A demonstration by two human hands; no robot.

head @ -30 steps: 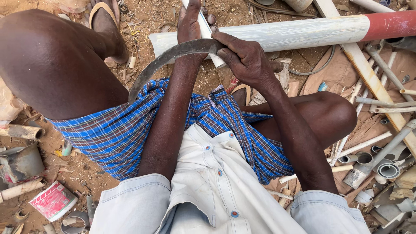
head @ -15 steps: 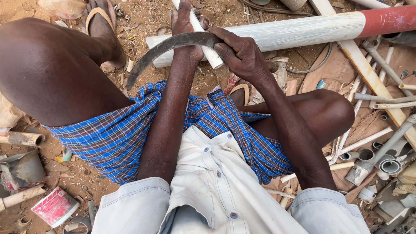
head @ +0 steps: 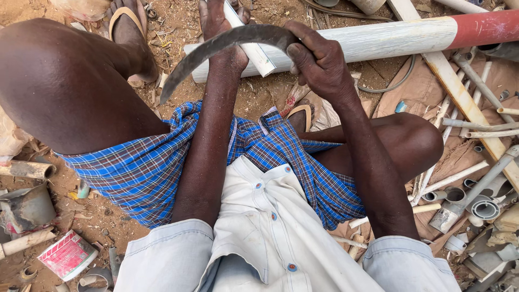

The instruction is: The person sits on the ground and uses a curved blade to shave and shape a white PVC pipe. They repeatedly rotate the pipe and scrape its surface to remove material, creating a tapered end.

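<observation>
Right hand (head: 319, 59) clenches the butt of a curved blade (head: 216, 48), whose tip sweeps down-left toward the raised knee; left hand (head: 219, 24) grips a thin white strip (head: 254, 48) running away up-left, over a thick white pipe (head: 378, 40) lying crosswise on sandy, scrap-littered ground (head: 254, 100)

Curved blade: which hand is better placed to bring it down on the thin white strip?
Right. The right hand already grips the curved blade at its handle end, above the thin white strip. The left hand is occupied holding that strip steady.
</observation>
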